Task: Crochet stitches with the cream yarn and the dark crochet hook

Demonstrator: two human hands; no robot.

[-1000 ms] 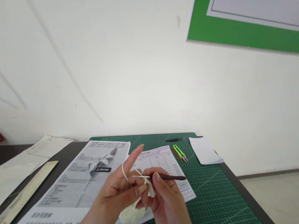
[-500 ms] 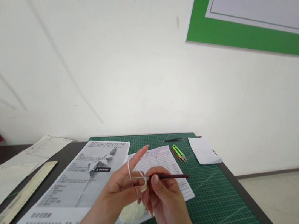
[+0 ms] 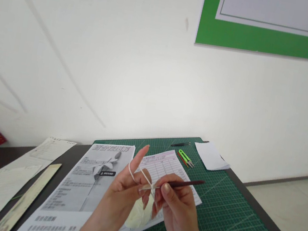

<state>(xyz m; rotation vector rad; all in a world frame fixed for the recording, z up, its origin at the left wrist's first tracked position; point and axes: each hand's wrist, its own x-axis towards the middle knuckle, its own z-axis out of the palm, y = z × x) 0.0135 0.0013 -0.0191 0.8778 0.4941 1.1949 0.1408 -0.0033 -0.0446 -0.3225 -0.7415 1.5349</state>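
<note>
My right hand [image 3: 176, 204] is closed around a crochet hook [image 3: 186, 184] with a dark brown handle that points up to the right. The hook's thin metal shaft reaches left through a small loop of white yarn [image 3: 153, 187]. On my left hand [image 3: 121, 193] the index finger stands up with the yarn wrapped round it, while the thumb and other fingers are closed by the hook's tip. The strand runs from that finger to the loop. Below and behind the fingers lies a pale yellow yarn ball [image 3: 137, 214], partly hidden by my hands.
Under my hands are a printed flower sheet [image 3: 72, 180] and a ruled form [image 3: 163, 164] on a green cutting mat [image 3: 231, 215]. Green thread snips [image 3: 185, 157], a dark slim tool [image 3: 180, 144] and white paper [image 3: 212, 156] lie farther back. A pale strip [image 3: 31, 193] lies left.
The hook's metal shaft now shows to the left of the loop, and its handle has shifted right. My left index finger has moved slightly left, and more of the yarn ball shows.
</note>
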